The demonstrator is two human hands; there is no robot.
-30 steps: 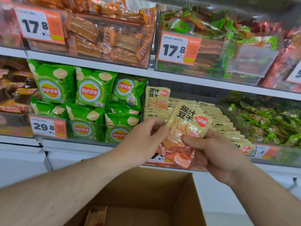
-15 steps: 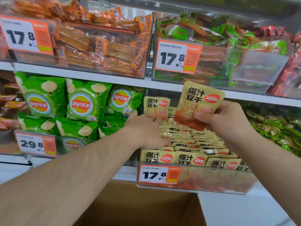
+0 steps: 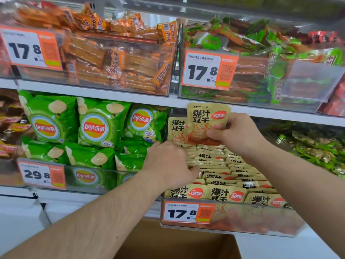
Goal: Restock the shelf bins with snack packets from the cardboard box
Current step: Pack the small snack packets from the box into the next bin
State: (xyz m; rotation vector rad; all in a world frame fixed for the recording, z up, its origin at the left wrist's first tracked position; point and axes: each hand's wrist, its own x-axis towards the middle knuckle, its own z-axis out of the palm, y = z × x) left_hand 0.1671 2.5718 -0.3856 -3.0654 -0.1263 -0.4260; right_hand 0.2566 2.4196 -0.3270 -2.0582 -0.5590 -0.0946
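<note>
- holding a yellow snack packet [image 3: 206, 122] upright, the right hand [image 3: 235, 133] pinches its lower edge between thumb and fingers, above the back of the clear bin [image 3: 233, 221].
- the left hand [image 3: 168, 165] reaches into the same bin, its fingers curled down among the rows of yellow packets [image 3: 224, 195]; whether it grips one, i cannot tell.
- the held packet overlaps another upright packet [image 3: 176, 129] standing at the bin's back left.
- the bin sits on the middle shelf, with an orange price tag [image 3: 188, 213] reading 17.8 on its front.
- just left of the bin, green chip bags [image 3: 99, 124] fill the neighbouring bin.
- on the shelf above, one bin holds orange-wrapped snacks [image 3: 112, 58] and the next holds green-wrapped snacks [image 3: 270, 58].
- the cardboard box [image 3: 168, 243] stands open below the shelf, under the forearms.
</note>
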